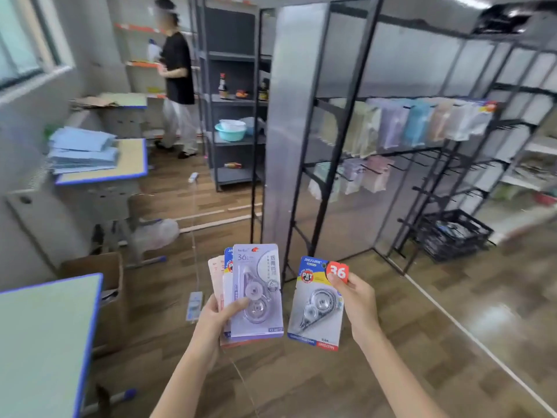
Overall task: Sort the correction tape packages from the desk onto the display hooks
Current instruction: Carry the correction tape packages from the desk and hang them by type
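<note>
a person in a black top [177,64] stands at upper left by a grey shelf unit [232,95] holding bowls [230,131] and bottles. blue folded sheets [83,149] lie stacked at left; a cardboard box [102,285] sits on the wooden floor [331,381]; a black crate [452,235] sits at right.

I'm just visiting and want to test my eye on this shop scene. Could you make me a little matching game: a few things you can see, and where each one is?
Things:
1. lilac package
2. blue and red package
3. teal basin
4. black crate

Places:
A. on the floor by the display rack
B. front of the stack in the left hand
C. on a grey shelf
D. pinched by its top corner in the right hand

Pairs: 1-B, 2-D, 3-C, 4-A
</note>
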`<state>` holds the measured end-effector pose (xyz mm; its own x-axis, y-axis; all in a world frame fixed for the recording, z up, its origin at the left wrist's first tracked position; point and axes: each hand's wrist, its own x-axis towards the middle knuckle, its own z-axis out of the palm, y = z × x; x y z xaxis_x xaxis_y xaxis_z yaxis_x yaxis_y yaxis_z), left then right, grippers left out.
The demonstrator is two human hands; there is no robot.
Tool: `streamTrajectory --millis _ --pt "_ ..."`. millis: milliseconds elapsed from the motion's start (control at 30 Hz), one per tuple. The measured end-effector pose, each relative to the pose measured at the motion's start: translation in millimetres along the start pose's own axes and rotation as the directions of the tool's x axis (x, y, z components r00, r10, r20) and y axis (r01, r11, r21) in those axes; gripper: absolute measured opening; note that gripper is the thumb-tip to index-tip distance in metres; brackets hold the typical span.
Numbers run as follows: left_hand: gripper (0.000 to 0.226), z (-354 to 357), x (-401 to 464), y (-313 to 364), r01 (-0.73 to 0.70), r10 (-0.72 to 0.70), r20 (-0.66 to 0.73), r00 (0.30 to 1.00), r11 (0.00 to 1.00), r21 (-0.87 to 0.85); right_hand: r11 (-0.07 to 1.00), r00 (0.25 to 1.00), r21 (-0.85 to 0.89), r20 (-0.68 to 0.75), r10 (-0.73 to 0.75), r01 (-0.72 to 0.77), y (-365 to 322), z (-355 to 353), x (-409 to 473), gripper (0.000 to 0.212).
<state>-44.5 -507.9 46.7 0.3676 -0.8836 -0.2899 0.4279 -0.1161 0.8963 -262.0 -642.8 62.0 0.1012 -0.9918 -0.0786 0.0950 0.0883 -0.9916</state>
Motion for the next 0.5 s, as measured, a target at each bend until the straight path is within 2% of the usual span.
streamTrajectory --millis 133,233,500 --pt "0.086 33 31 -7 0.048 -0.053 0.12 0.991 0.998 0.05 1.0 0.991 -0.008 -0.132 -0.015 0.014 -10 -38 10 0.026" --pt "0.086 62 55 -13 0.072 -0.085 0.195 0.977 0.995 0.069 1.0 0.972 -0.022 -0.234 -0.024 0.019 -15 -69 21 0.02" --pt "0.088 177 129 -33 0.102 -0.149 0.348 0.926 0.984 0.148 1.0 0.923 -0.011 -0.384 -0.018 0.015 -27 -168 87 0.019"
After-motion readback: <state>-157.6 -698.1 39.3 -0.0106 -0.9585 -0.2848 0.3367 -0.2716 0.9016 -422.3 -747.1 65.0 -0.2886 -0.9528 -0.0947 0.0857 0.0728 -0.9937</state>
